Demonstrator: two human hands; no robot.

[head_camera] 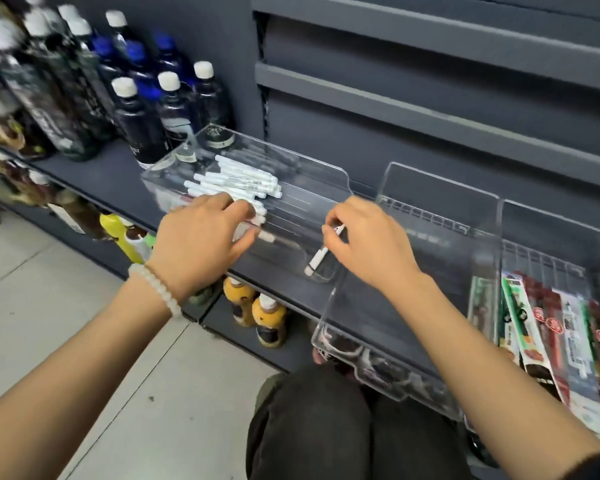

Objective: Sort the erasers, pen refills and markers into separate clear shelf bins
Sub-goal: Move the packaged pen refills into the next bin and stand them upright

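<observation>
A pile of white markers [238,183] lies in the left clear bin [326,174] on the dark shelf. My left hand [201,237] reaches into that bin's front, its fingers curled over the nearest markers and touching them. My right hand [364,237] pinches one white marker [317,259] near its upper end; the marker hangs tilted over the left bin's near right corner. The middle clear bin [437,202] shows nothing inside. The right clear bin [548,261] holds several packaged pen refills [548,334]. No erasers are visible.
Dark water bottles [139,123] stand on the shelf left of the bins. Yellow-capped drink bottles [257,313] sit on the lower shelf. Grey slatted back panels [430,81] rise behind. My dark-trousered knee [309,427] is at the bottom, beside the grey tiled floor [49,306].
</observation>
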